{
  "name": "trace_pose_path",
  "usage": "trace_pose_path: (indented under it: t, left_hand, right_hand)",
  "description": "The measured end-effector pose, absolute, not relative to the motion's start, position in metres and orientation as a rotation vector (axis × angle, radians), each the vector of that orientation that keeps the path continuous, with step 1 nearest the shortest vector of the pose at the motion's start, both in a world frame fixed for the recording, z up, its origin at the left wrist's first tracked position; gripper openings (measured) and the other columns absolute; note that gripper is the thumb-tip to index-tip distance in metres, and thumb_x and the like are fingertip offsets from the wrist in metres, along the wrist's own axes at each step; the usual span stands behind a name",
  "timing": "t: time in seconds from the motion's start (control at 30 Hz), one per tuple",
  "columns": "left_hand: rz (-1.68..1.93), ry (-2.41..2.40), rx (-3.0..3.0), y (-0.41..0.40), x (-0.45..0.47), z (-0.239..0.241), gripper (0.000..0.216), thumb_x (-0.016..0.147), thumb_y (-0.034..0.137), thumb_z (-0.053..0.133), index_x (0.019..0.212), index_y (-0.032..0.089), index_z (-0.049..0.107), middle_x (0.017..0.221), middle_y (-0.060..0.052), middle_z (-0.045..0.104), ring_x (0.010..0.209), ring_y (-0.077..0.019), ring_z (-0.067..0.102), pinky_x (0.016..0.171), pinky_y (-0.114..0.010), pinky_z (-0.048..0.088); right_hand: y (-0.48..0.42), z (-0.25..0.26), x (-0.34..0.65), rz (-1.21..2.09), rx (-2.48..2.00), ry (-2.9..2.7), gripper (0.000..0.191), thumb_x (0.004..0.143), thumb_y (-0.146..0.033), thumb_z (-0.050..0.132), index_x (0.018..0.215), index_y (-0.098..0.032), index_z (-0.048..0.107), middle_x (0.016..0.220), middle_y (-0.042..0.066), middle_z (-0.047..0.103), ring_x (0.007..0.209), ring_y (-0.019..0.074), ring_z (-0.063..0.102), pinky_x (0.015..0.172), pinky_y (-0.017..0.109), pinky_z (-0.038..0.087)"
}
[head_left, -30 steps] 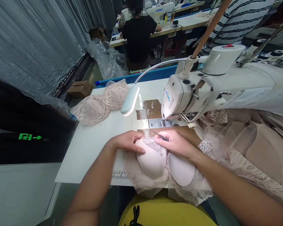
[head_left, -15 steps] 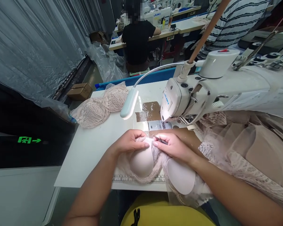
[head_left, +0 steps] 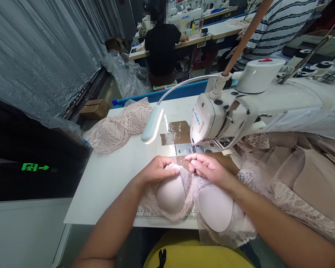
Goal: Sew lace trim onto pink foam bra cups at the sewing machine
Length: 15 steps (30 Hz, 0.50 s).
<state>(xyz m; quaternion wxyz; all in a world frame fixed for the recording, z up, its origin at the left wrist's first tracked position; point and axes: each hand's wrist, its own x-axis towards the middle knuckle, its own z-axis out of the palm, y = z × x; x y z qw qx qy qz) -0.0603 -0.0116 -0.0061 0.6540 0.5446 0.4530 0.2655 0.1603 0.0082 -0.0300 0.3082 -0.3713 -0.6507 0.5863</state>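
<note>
A pale pink lace bra (head_left: pixel 190 199) with two padded cups lies inside-up at the near edge of the white sewing table (head_left: pixel 111 178). My left hand (head_left: pixel 159 170) pinches the lace edge above the left cup. My right hand (head_left: pixel 206 168) is closed on the lace at the bra's centre, fingertips just short of the needle plate (head_left: pixel 185 149); the small metal tool seen earlier in this hand is hidden now. The white JUKI sewing machine head (head_left: pixel 209 119) stands just beyond both hands.
A gooseneck lamp (head_left: pixel 152 124) hangs over the table's middle. More lace bras (head_left: pixel 118 124) lie at the far left; a heap of lace pieces (head_left: pixel 293 178) fills the right. A printed ruler (head_left: pixel 156 215) runs along the front edge. Other people sit at machines behind.
Both hands have slid the bra forward toward the needle plate and regripped its top edge. The thin metal tool in my right hand no longer shows.
</note>
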Motion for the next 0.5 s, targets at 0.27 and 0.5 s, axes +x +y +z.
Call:
trace_pose_path:
  t: [0.27,0.5]
  left_hand:
    - [0.628,1.03,1.091,-0.014,-0.06,-0.004,0.031,0.072,0.037,0.073,0.087,0.01,0.071,0.079,-0.006,0.066,0.07,-0.0149,0.058,0.068,-0.026,0.045]
    - [0.636,1.072,1.077,-0.012,-0.056,-0.012,0.034,0.066,0.04,0.078,0.072,0.008,0.066,0.061,0.001,0.053,0.058,-0.009,0.046,0.055,-0.021,0.036]
  right_hand:
    - [0.008,-0.019,0.162,1.631,-0.993,-1.758,0.03,0.08,-0.041,0.061,0.098,-0.016,0.061,0.072,0.0,0.057,0.062,0.0119,0.052,0.057,0.025,0.045]
    - [0.001,-0.015,0.15,1.605,-0.938,-1.779,0.026,0.082,-0.038,0.062,0.097,-0.018,0.062,0.088,0.004,0.065,0.079,0.0168,0.06,0.073,0.031,0.05]
